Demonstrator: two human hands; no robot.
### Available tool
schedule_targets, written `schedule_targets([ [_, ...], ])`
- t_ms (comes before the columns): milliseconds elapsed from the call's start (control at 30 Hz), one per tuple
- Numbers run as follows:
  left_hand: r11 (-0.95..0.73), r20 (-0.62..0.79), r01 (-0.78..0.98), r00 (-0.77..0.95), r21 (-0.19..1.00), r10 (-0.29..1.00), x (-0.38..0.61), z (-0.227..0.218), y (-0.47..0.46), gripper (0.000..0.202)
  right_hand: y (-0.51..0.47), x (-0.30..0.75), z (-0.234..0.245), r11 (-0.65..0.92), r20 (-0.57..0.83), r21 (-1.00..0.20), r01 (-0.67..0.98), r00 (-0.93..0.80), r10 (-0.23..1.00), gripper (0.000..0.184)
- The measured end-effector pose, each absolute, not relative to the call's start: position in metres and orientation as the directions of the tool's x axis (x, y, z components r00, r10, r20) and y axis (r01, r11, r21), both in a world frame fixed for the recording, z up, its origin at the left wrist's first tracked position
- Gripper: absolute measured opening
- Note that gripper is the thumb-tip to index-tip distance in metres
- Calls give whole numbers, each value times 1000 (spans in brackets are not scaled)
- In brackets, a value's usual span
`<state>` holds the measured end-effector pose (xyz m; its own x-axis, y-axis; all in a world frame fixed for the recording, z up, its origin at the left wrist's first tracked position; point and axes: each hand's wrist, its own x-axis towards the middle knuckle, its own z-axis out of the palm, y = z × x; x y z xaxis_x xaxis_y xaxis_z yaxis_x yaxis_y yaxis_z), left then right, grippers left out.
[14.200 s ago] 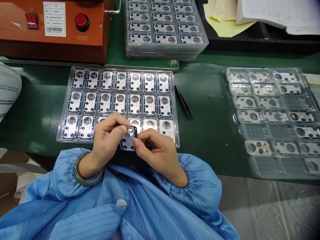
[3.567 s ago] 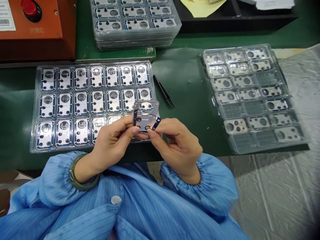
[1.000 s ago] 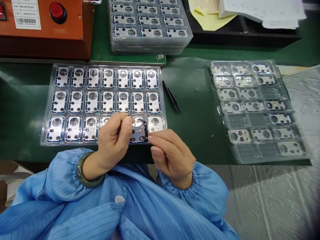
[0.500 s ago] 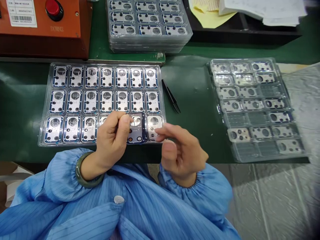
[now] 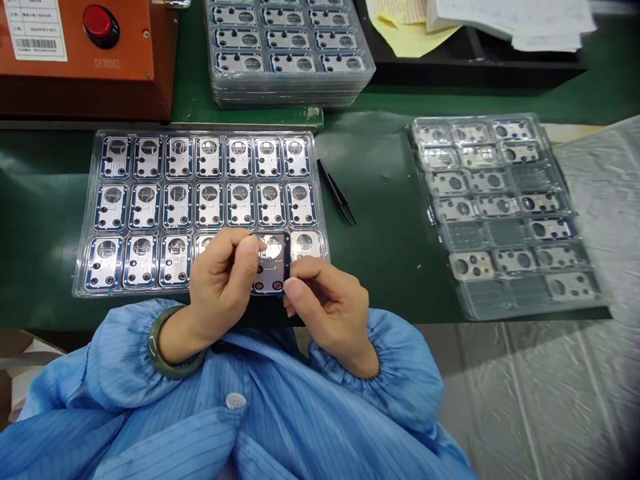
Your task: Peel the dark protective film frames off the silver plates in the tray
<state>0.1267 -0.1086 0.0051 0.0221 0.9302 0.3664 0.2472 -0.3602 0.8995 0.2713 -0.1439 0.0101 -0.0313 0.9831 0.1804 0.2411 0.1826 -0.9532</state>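
Note:
A small rectangular plate (image 5: 271,268) with a dark edge and round holes is held up over the front row of a clear plastic tray (image 5: 80,267). Gripping its left side is my left hand (image 5: 220,283), thumb pressed against curled fingers. At the plate's right edge, my right hand (image 5: 333,307) pinches with thumb and index finger; the exact contact is partly hidden. Rows of similar silver plates with blue edges (image 5: 143,260) sit in the tray's pockets, and my hands cover part of the front row.
Black tweezers (image 5: 337,192) lie right of the tray. Farther right is a partly filled clear tray (image 5: 483,303). Behind stand a stack of filled trays (image 5: 293,87), an orange box (image 5: 130,83) with a red button (image 5: 99,23), and a black tray (image 5: 470,77) with papers.
My right hand has moved left from beside the plate to its right edge, its fingers closing into a pinch. My left hand keeps its grip on the plate. The view has shifted slightly.

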Motion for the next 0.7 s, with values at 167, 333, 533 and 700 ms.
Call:
schedule_targets([
  [167,-391,390,246,55,887,919,126,7,-109,16,-142,265,12,155,171,-960,235,49,984,19],
  [333,-394,388,234,74,889,919,125,9,-109,20,-142,262,13,132,149,-974,185,84,985,26],
  [533,-421,405,217,117,881,907,125,9,-109,24,-140,259,13,66,73,-996,66,117,990,26],
  [700,-413,396,204,121,888,910,125,10,-109,23,-138,256,10,91,92,-996,14,122,988,25],
])
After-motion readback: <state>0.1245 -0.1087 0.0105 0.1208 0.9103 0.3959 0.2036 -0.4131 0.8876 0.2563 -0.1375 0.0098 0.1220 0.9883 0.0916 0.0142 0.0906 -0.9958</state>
